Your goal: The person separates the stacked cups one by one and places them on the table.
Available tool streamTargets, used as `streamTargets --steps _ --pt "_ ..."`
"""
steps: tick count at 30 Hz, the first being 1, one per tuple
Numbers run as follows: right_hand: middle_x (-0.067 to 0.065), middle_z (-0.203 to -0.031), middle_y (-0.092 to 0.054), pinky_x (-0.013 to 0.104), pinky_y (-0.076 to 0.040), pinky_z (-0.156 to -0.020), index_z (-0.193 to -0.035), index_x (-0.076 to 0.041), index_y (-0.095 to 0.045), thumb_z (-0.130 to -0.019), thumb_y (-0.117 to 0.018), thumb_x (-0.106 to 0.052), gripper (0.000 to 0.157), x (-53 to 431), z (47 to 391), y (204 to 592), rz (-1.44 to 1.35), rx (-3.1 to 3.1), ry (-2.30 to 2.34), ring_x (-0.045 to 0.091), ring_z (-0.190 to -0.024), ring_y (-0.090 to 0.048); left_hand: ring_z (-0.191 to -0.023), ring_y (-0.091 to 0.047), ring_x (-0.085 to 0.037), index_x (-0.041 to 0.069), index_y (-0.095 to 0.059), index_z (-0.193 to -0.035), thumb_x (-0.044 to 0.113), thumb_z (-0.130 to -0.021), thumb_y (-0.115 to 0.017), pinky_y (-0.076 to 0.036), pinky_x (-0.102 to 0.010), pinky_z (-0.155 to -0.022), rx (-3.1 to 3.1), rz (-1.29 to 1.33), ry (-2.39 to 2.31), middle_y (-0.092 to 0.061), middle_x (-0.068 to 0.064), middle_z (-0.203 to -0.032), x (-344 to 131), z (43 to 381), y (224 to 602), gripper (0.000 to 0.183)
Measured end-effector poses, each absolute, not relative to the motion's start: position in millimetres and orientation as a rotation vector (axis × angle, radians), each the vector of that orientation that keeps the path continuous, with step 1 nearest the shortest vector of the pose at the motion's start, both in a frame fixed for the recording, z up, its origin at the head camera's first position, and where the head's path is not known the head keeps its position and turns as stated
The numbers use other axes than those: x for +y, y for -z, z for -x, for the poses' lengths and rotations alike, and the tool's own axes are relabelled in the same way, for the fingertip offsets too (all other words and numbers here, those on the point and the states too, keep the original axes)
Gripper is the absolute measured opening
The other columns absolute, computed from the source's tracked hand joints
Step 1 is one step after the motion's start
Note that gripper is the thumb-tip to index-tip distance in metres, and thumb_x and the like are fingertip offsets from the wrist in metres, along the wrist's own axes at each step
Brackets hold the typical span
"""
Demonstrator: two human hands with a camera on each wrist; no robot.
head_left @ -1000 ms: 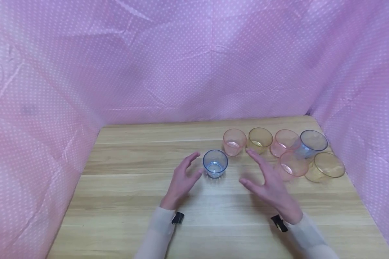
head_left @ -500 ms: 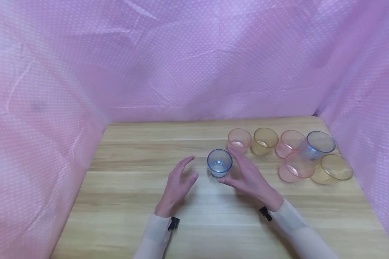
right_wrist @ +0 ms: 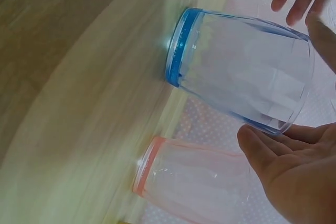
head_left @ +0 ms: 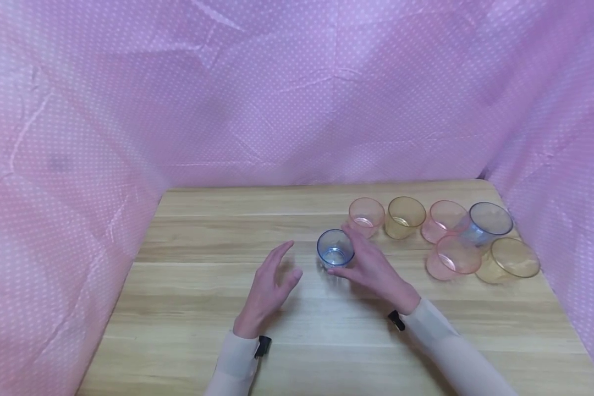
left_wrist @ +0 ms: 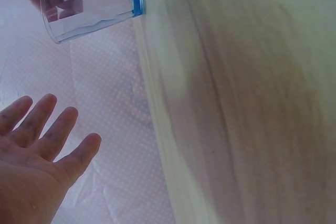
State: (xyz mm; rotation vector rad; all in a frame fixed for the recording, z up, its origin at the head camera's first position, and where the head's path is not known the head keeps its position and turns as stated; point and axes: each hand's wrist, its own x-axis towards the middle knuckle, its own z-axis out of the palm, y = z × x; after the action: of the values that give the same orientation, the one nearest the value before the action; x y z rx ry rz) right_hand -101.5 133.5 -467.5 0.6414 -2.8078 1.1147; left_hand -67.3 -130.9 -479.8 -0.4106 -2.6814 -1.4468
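Observation:
A clear blue-tinted cup (head_left: 334, 256) stands upright near the middle of the wooden table. My right hand (head_left: 376, 268) holds it near the rim, thumb on the near side and fingers on the far right side. The right wrist view shows the same cup (right_wrist: 241, 66) with the thumb (right_wrist: 321, 38) and a fingertip (right_wrist: 254, 142) on opposite sides of its rim. Left of the cup, my left hand (head_left: 266, 286) hovers apart from it with fingers spread and nothing held; those fingers (left_wrist: 58, 129) also show in the left wrist view.
Just behind the blue cup stands a pink cup (head_left: 365, 212), with a yellow cup (head_left: 405, 215) beside it. Farther right are two more pink cups, a larger blue cup (head_left: 490, 220) and a yellow cup (head_left: 515, 258). Pink dotted cloth (head_left: 297, 110) walls the table (head_left: 203, 236).
My right hand has moved left from beside the right-hand cups and taken hold of the blue cup. My left hand has drawn back slightly. The cups stay in their places.

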Motion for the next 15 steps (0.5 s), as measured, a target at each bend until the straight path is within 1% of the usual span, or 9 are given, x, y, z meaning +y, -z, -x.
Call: streamTargets --steps 4,6,11,15 --pt "0.028 -0.149 -0.050 0.059 -0.046 -0.110 -0.151 0.005 -0.039 -0.078 -0.094 -0.028 0.097 135 101 470 -0.615 -2.810 -1.121 0.043 -0.138 -0.049 -0.146 -0.044 -0.032 0.016 -0.048 -0.155 0.041 -0.100 -0.062 -0.035 -0.061 -0.118 -2.661 0.418 1.455 -0.048 -0.007 -0.158 -129 68 481 0.063" --pt "0.028 -0.146 -0.053 0.058 -0.047 -0.109 -0.150 0.005 -0.041 -0.078 -0.094 -0.026 0.095 136 101 470 -0.606 -2.806 -1.132 0.042 -0.135 -0.051 -0.145 -0.044 -0.032 0.016 -0.048 -0.155 0.040 -0.100 -0.063 -0.036 -0.061 -0.118 -2.649 0.425 1.463 -0.049 -0.007 -0.157 -129 68 482 0.062" --pt "0.027 -0.147 -0.053 0.058 -0.047 -0.110 -0.149 0.005 -0.044 -0.076 -0.095 -0.023 0.093 140 97 469 -0.586 -2.756 -1.166 0.041 -0.135 -0.052 -0.145 -0.044 -0.032 0.014 -0.048 -0.155 0.040 -0.100 -0.063 -0.036 -0.061 -0.118 -2.635 0.427 1.475 -0.050 -0.007 -0.156 -128 68 483 0.063" --pt "0.021 -0.147 -0.054 0.060 -0.049 -0.107 -0.152 -0.002 -0.044 -0.076 -0.095 -0.026 0.095 144 92 466 -0.551 -2.703 -1.199 0.038 -0.134 -0.053 -0.144 -0.045 -0.032 0.012 -0.048 -0.154 0.040 -0.099 -0.063 -0.036 -0.061 -0.118 -2.627 0.415 1.484 -0.050 -0.007 -0.156 -127 69 483 0.063"
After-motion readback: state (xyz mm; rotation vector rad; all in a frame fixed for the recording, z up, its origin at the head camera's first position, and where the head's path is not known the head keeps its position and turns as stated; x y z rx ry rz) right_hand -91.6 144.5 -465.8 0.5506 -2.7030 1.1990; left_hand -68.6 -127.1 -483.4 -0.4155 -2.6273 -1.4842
